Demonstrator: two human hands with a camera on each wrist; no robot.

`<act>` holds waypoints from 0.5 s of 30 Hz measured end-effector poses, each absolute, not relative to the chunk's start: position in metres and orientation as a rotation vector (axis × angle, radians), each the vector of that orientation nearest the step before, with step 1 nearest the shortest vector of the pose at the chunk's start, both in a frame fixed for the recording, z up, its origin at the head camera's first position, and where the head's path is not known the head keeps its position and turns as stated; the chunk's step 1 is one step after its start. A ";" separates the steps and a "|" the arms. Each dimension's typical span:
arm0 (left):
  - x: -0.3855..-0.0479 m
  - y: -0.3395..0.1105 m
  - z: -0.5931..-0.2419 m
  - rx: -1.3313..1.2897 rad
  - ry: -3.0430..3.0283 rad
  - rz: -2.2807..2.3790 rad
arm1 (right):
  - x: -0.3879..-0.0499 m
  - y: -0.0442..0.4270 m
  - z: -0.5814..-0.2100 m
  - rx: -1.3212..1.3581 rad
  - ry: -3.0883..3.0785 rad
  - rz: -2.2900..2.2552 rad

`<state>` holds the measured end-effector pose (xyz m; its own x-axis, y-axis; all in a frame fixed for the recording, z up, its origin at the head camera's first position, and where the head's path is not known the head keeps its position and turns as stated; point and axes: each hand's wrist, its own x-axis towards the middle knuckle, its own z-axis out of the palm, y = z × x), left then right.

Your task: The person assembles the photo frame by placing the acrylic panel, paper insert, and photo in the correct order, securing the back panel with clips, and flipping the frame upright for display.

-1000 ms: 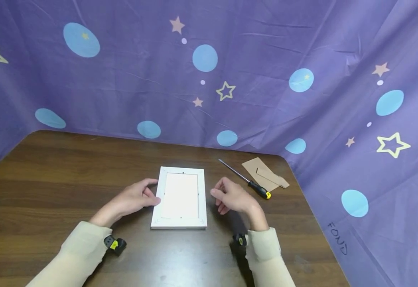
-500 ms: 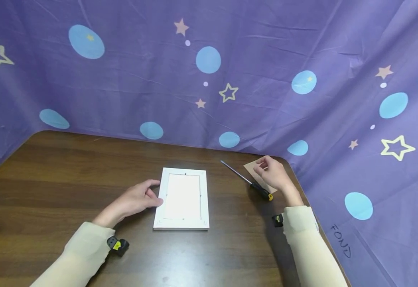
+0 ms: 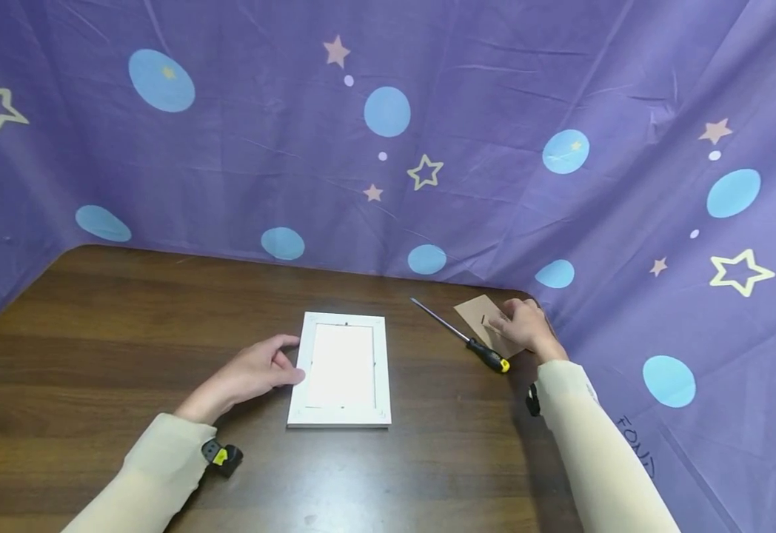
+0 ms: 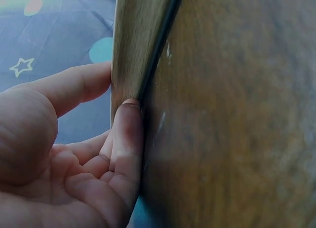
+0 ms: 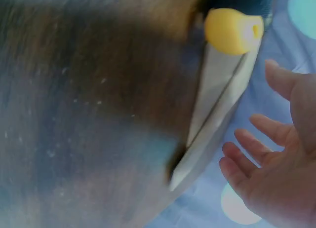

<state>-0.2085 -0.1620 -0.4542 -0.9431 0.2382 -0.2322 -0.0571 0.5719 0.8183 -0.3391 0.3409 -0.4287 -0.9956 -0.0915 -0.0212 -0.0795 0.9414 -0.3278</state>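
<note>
A white picture frame (image 3: 380, 370) lies flat, a pale rectangle in its middle. Thumb and index finger of my left hand (image 3: 248, 376) touch its left edge; in the left wrist view my left hand (image 4: 81, 164) rests along the frame's side (image 4: 133, 45). At the right, my right hand (image 3: 528, 326) is over the right part of a brown card (image 3: 473, 311) that bears a small dark mark. The right wrist view has my right hand (image 5: 276, 149) with spread, slightly bent fingers, apart from the card's pale edge (image 5: 232, 92). Contact under the fingertips is hidden in the head view.
A screwdriver (image 3: 488, 355) with a black and yellow handle lies between frame and card, its shaft pointing back left. The yellow handle end (image 5: 229, 33) overlaps the card in the right wrist view. A purple curtain (image 3: 335, 133) hangs behind the wooden table (image 3: 161, 318) and at its right.
My right hand has moved from beside the frame to the right, over the brown card, and lowered there. My left hand stays at the frame's left edge.
</note>
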 end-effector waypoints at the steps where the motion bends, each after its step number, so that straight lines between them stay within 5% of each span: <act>1: -0.208 -0.162 -0.454 0.142 2.490 1.313 | -0.340 0.342 -0.430 -0.133 3.050 -0.507; 15: -0.209 -0.161 -0.456 0.114 2.489 1.309 | -0.345 0.343 -0.439 -0.073 2.971 -0.418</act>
